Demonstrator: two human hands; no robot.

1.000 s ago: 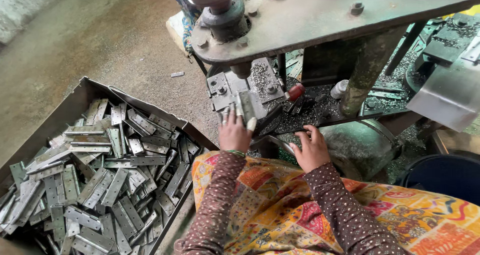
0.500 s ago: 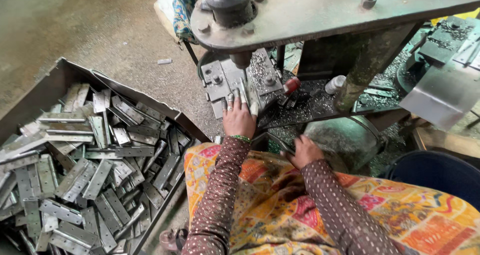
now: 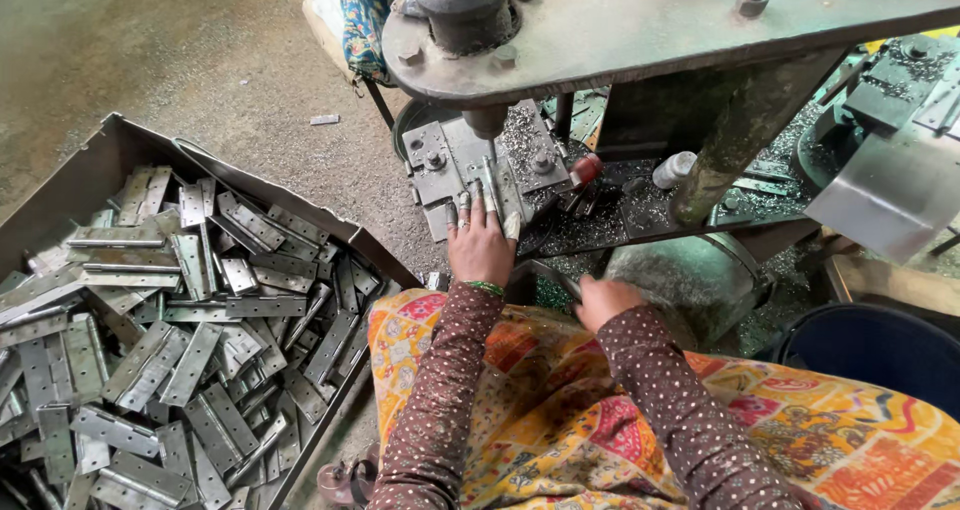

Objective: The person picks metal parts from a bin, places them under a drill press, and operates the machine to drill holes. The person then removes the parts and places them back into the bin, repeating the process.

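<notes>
Left hand (image 3: 480, 245) lies flat, fingers spread, on a metal strip (image 3: 490, 185) in the press fixture (image 3: 470, 165), directly under the ram (image 3: 487, 120); strip sits just ahead of the fingertips, touching them. Right hand (image 3: 603, 300) is curled shut around a dark lever handle (image 3: 555, 275) near the lap. One fixture, one strip at the die. The tray (image 3: 110, 150) at left holds a heap of hinge plates (image 3: 180, 330), too many to count.

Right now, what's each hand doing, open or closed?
Left hand: open, fingers flat on the press fixture.
Right hand: closed around a dark lever.
</notes>
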